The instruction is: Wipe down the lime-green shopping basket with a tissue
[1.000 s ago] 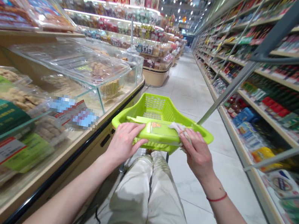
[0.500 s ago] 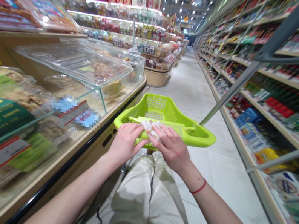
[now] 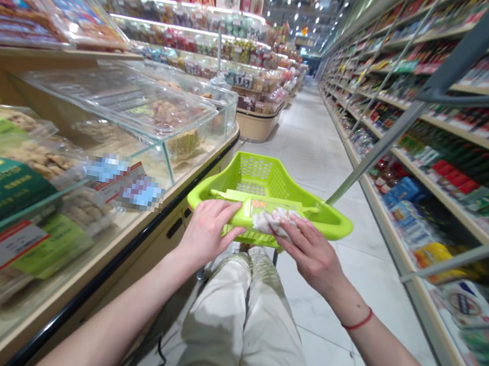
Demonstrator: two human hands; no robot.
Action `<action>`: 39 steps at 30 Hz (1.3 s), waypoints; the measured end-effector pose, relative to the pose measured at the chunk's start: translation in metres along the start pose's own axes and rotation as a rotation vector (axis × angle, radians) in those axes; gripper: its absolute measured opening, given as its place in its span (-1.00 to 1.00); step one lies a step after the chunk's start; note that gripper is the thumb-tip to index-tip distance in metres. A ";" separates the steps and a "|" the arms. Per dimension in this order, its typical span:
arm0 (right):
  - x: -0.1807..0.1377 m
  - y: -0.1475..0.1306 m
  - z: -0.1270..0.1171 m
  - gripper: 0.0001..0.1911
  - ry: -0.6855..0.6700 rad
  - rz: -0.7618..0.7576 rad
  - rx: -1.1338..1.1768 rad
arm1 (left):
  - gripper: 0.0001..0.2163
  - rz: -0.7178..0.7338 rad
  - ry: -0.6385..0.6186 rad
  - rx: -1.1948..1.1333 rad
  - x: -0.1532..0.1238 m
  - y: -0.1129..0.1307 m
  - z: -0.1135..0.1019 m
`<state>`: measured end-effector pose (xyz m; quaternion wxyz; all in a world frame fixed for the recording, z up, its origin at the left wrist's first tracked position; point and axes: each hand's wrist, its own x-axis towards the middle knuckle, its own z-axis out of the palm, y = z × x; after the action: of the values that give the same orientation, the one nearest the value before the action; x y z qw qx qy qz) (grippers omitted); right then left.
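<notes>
A bright green shopping cart (image 3: pixel 210 188) stands right in front of me, its perforated basket facing down the aisle. My left hand (image 3: pixel 210 227) is closed around the left part of its handle, thumb underneath. On the right part of the handle, my right hand (image 3: pixel 312 247) presses a crumpled white cloth or tissue (image 3: pixel 269 219) with coloured spots against the green plastic. The fingers of that hand lie over the cloth. A pale label with orange print shows on the handle between my hands.
Left of the cart runs a display counter (image 3: pixel 151 236) with clear bins (image 3: pixel 132 95) and packaged snacks. Stocked shelves (image 3: pixel 470 121) line the right side. A grey metal bar (image 3: pixel 370 157) slants beside the cart. Pale floor tiles (image 3: pixel 298 129) lead down the aisle.
My right hand has slid to the right along the handle with the cloth, uncovering the label. My left hand and the cart have stayed in place.
</notes>
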<state>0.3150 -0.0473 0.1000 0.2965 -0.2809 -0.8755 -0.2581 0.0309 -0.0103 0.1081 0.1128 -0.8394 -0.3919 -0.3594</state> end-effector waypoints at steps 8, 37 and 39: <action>0.061 -0.020 0.013 -0.70 -0.007 -0.148 0.055 | -0.64 -0.015 0.000 -0.015 0.001 0.001 -0.002; 0.020 -0.008 0.005 -0.63 0.032 0.020 0.110 | -0.60 -0.042 -0.012 -0.009 0.001 -0.003 -0.001; 0.036 -0.017 0.011 -0.73 0.051 0.051 0.104 | -0.61 -0.039 -0.009 -0.008 0.001 -0.002 -0.001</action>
<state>0.2756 -0.0406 0.1114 0.3394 -0.2805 -0.8726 -0.2115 0.0292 -0.0092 0.1095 0.1006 -0.8335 -0.4073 -0.3595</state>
